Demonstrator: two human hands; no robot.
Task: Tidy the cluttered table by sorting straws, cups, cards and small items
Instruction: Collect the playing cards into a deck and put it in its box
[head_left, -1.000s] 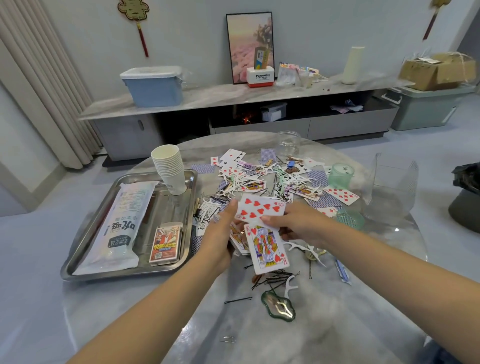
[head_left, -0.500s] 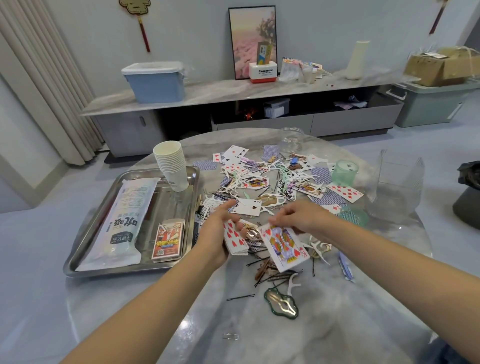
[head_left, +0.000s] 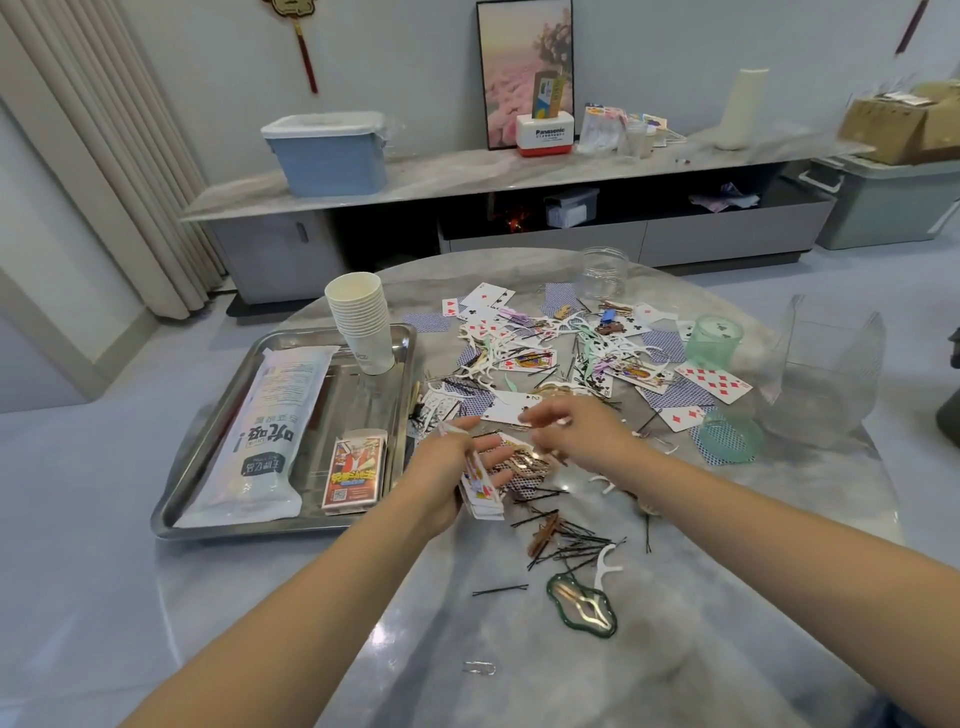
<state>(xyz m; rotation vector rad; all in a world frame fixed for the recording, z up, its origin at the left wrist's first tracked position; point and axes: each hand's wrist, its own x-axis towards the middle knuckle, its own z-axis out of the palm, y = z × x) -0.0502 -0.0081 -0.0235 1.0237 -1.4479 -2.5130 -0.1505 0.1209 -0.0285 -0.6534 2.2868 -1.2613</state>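
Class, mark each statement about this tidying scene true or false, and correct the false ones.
1. The stack of paper cups stands on the metal tray. True.
2. The left hand holds a stack of playing cards. True.
3. The green cup lies inside the tray. False: it stands on the table, right of the card clutter.
4. The card box sits on the floor. False: it lies in the tray.
5. The clear jar stands at the table's far edge. True.
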